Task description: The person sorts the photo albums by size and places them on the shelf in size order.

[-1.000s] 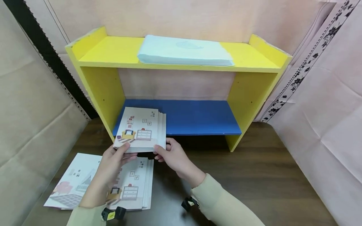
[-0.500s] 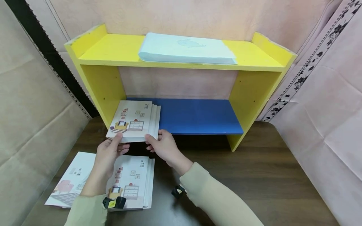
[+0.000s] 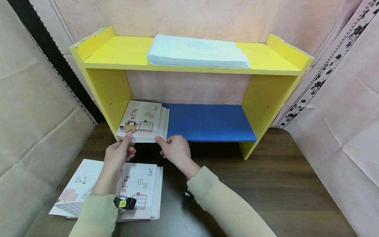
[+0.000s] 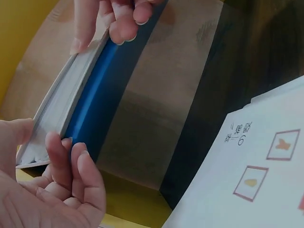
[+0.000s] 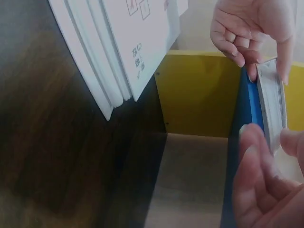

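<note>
A small stack of white illustrated books [image 3: 140, 115] lies on the left end of the blue shelf [image 3: 207, 121], beside the yellow side panel. My left hand [image 3: 116, 156] pinches its near left corner, thumb on the cover and fingers below. At the near right corner, my right hand [image 3: 176, 149] holds the stack the same way. In the left wrist view, the page edges [image 4: 59, 97] sit between both hands' thumbs and fingers, just over the shelf's blue front edge. The right wrist view shows the pages [image 5: 271, 102] from the other end. The stack's far side is hidden.
More white books [image 3: 139, 181] lie on the dark wooden table [image 3: 251, 194], partly under my left forearm. Another white book [image 3: 72, 191] with a pink drawing is left of them. A folded light-blue item [image 3: 198, 52] rests on the yellow top shelf [image 3: 272, 59].
Both hands have carried the stack of books forward and slightly left, from in front of the blue shelf to its left end. The books on the table have stayed put.
</note>
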Demonstrator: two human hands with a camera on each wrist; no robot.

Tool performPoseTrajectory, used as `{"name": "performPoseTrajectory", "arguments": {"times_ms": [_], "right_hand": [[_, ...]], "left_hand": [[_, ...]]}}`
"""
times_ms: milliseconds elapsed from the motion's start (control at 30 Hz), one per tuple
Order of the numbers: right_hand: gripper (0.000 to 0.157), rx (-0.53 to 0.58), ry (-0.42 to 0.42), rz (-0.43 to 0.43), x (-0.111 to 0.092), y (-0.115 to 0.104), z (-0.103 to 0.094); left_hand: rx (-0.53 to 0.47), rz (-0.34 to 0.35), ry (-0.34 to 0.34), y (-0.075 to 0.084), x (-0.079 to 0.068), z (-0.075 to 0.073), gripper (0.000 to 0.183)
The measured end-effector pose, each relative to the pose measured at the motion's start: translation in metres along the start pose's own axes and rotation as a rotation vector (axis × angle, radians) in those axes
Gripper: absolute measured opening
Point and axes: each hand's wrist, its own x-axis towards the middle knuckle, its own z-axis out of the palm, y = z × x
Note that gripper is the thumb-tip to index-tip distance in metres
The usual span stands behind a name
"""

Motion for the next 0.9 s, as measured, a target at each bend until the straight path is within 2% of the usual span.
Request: {"name": "performPoseTrajectory", "arguments": {"times_ms": [133,233,367,500,600,733,900], "right_hand": [[0.066,-0.166,0.099,-0.065,0.003,0.0,0.0],[0.068,-0.214,0.135,-0.095,0.004,0.0,0.001],[0.062,-0.205,0.108,-0.131,0.001,0.003,0.002],[0.052,-0.163,0.051,-0.127,-0.009,0.01,0.003],[0.053,-0.125,0.017,-0.08,-0.018,0.015,0.002],[0.062,-0.086,-0.039,-0.025,-0.031,0.021,0.0],[0.068,0.009,-0.091,0.024,-0.044,0.031,0.0]], "left_hand": [[0.017,0.01,0.027,0.002,0.006,0.006,0.075],[0.032,-0.003,0.051,0.003,0.009,0.008,0.076],[0.022,-0.027,0.061,0.004,0.008,0.009,0.077],[0.004,-0.013,0.06,0.003,0.002,0.01,0.075],[0.009,0.045,0.052,0.0,-0.004,0.013,0.075],[0.072,0.143,0.045,-0.007,-0.015,0.016,0.073],[0.237,0.245,-0.013,-0.019,-0.029,0.015,0.07]]}}
